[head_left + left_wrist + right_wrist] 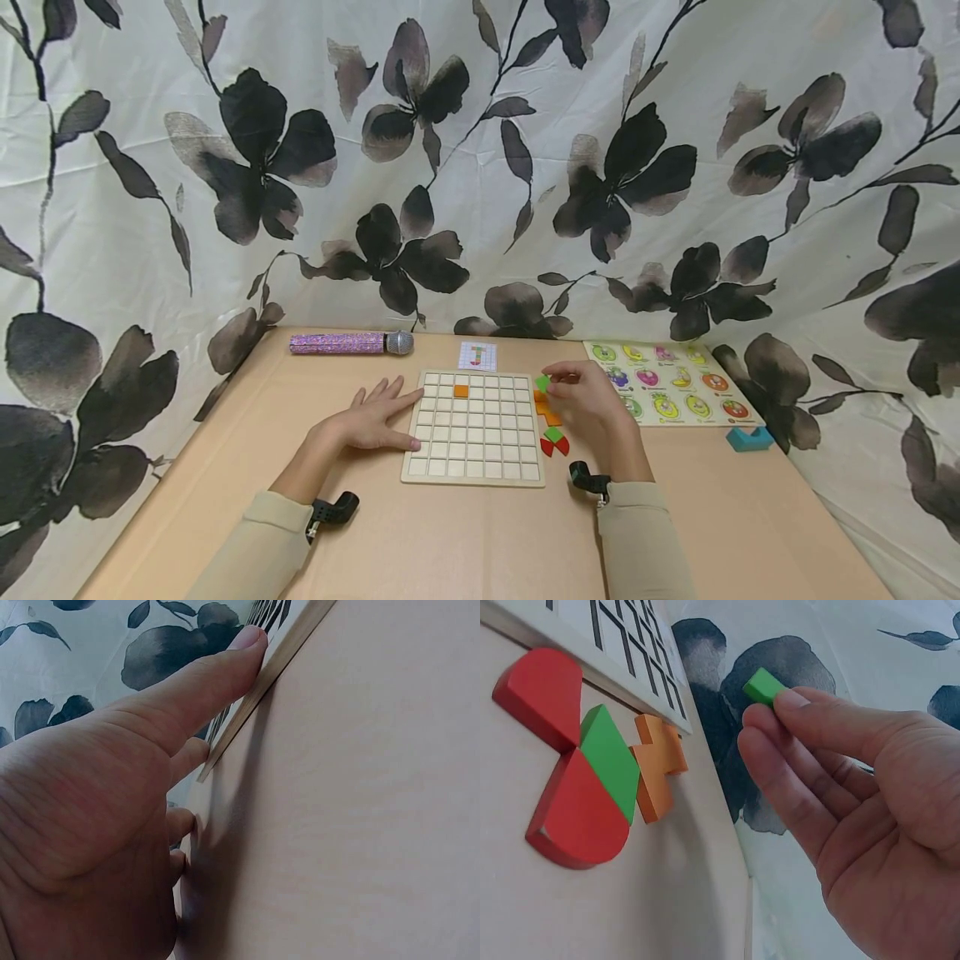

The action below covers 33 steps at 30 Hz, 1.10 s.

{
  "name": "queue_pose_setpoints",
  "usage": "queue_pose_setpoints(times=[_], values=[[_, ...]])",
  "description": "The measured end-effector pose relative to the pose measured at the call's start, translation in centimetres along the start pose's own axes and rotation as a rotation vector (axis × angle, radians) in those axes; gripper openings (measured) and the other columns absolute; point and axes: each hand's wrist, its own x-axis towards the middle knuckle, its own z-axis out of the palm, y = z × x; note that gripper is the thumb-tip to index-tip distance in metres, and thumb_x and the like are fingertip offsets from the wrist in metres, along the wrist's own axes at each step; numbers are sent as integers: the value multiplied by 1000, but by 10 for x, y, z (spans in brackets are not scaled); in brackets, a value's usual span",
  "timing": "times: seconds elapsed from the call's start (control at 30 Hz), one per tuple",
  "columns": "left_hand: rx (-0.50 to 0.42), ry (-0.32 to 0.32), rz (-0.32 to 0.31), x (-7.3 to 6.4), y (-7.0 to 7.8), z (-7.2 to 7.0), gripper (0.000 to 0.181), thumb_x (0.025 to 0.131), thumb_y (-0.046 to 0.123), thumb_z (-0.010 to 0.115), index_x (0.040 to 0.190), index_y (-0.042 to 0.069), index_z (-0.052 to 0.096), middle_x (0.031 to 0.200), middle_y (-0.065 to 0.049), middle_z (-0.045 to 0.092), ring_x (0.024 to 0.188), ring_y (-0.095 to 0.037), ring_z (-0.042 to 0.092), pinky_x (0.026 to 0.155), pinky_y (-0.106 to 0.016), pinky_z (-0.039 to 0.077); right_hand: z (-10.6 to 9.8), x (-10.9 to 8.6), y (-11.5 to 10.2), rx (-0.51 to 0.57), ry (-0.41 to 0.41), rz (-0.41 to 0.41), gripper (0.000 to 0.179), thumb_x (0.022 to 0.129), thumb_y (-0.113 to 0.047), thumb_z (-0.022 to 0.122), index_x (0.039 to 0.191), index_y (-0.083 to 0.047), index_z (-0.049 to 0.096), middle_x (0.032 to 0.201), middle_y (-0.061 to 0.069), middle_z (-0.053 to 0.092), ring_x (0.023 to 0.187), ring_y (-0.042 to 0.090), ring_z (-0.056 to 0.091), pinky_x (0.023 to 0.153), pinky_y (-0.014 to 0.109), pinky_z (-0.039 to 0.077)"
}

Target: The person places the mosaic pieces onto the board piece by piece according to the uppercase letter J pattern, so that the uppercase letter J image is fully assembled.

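Note:
A wooden grid board lies on the table with one orange square block in an upper cell. My left hand rests at the board's left side, fingers spread, with thumb and index fingertip touching its edge. Right of the board, my right hand pinches a small green block between thumb and fingertips, raised off the table. Below it, along the board's right edge, lie orange blocks, a green diamond-shaped block and two red rounded blocks.
Behind the board lies a small pattern card, with a glittery purple microphone to its left. A fruit picture sheet and a blue notched piece are at the right. Floral cloth hangs behind the table.

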Motion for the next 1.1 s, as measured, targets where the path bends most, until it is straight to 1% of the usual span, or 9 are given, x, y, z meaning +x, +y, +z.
queue_pose_setpoints(times=[0.13,0.37,0.47,0.6,0.63,0.77,0.9,1.0,1.1], values=[[0,1,-1,0,0,0,100,85,61,78,164,19,34,172,-28,7,159,-52,-1,122,-76,-5,3,1,-1,29,1,11,29,95,-10,76,125,-9,75,109,11,72,97,25,63,85,23,55],[5,1,-3,0,0,2,100,85,61,78,164,19,33,172,-28,7,159,-52,0,122,-76,-4,13,6,-5,85,-18,-19,28,96,-9,75,123,-8,75,108,12,73,94,25,66,82,22,59],[3,1,-5,0,0,2,101,84,62,78,164,20,33,173,-27,7,159,-52,-1,122,-76,-5,20,8,-7,81,-25,-31,28,95,-9,75,123,-8,76,107,10,73,92,24,66,80,23,60],[6,3,-2,1,-1,2,101,84,62,77,165,20,33,173,-27,7,159,-52,-1,122,-76,-5,28,12,-8,103,-42,-41,29,95,-7,75,124,-6,75,107,10,72,92,24,67,79,23,61],[8,3,1,1,-1,3,101,84,63,77,165,20,33,173,-28,7,159,-52,-1,122,-76,-4,30,13,-9,116,-38,-35,28,95,-7,76,122,-7,75,106,10,72,92,25,66,78,23,61],[7,4,6,1,0,3,101,85,62,77,164,19,33,172,-28,8,159,-52,0,122,-76,-4,40,15,-14,163,-22,-35,28,93,-5,77,121,-2,75,102,12,72,90,25,65,77,22,59],[-1,4,3,0,1,2,100,85,61,77,164,19,34,172,-28,7,159,-52,-1,122,-76,-5,49,18,-16,126,-2,-82,32,92,-4,78,122,4,74,100,11,75,86,20,66,76,21,59],[-2,5,3,0,1,2,100,85,61,77,164,19,33,172,-28,7,159,-52,-1,122,-76,-5,54,20,-17,80,22,-106,32,91,-5,79,121,3,75,99,9,76,85,17,67,76,21,58],[2,5,4,0,0,2,100,85,62,77,165,19,33,172,-28,7,159,-52,-1,122,-76,-5,59,21,-18,53,44,-106,32,90,-6,81,120,2,75,97,8,76,84,17,67,74,22,58]])
